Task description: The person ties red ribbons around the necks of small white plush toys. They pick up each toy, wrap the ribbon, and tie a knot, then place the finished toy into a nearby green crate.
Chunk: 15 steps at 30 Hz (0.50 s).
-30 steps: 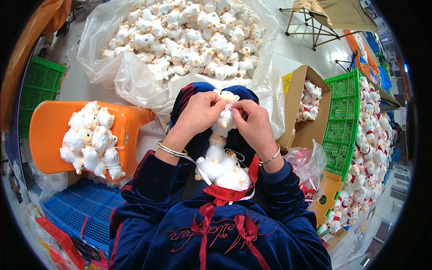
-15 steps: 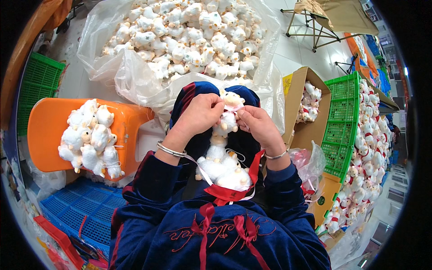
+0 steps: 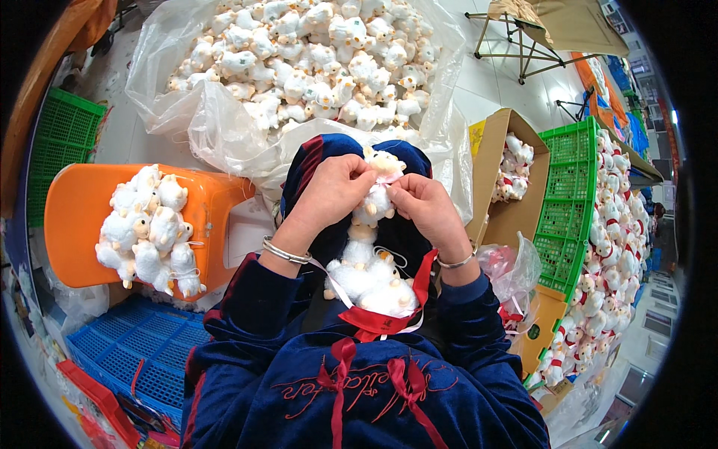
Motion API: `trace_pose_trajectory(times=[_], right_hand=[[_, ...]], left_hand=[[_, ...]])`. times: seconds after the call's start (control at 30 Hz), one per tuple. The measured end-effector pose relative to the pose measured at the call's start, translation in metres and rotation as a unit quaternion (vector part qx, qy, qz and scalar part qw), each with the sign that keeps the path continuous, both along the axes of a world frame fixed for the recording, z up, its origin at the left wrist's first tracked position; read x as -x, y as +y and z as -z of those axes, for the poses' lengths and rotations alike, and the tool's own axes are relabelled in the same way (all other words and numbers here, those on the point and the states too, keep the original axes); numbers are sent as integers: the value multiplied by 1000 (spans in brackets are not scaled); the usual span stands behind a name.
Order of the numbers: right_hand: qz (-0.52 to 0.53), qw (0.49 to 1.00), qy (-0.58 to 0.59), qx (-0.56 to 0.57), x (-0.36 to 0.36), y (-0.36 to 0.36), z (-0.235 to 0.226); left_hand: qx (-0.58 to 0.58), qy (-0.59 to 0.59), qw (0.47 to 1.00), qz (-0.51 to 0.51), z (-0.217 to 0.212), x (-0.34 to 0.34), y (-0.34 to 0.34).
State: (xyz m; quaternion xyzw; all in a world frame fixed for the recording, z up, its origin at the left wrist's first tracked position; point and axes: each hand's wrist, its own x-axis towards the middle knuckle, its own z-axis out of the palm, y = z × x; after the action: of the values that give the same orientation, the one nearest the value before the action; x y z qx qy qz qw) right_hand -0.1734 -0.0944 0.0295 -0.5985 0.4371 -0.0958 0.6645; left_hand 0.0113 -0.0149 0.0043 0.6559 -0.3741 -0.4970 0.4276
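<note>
Over my lap a small white plush sheep (image 3: 375,203) stands upright, its cream face turned up. A pale pink ribbon (image 3: 387,179) goes about its neck. My left hand (image 3: 338,188) pinches the ribbon at the left side of the neck. On the right, my right hand (image 3: 431,211) is closed in a pinch close to the sheep's body; the ribbon end in it is mostly hidden by the fingers. Below, more white plush sheep (image 3: 370,286) lie on my lap, with a red ribbon (image 3: 374,322) and loose pale ribbon strands around them.
Ahead, a large clear plastic bag (image 3: 168,97) holds a heap of plush sheep. An orange stool (image 3: 71,217) at left carries several more. To the right stand a cardboard box (image 3: 516,224) and a green crate (image 3: 562,179) beside many red-collared sheep. A blue crate (image 3: 142,352) lies lower left.
My right hand has shifted slightly toward the sheep's body. The pink ribbon at the neck shows less spread than before. My left hand stays nearly in place.
</note>
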Motion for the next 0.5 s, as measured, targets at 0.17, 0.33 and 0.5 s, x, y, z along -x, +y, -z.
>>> trace_pose_trajectory(times=[0.17,0.33,0.5], right_hand=[[5,999,-1,43,7,1,10],[17,999,-17,28,10,3,9],[48,994,-49,79,6,8,5]], left_hand=[[4,43,999,-21,1,2,3],[5,45,999,-24,-1,1,3],[-1,44,999,-31,2,1,1]])
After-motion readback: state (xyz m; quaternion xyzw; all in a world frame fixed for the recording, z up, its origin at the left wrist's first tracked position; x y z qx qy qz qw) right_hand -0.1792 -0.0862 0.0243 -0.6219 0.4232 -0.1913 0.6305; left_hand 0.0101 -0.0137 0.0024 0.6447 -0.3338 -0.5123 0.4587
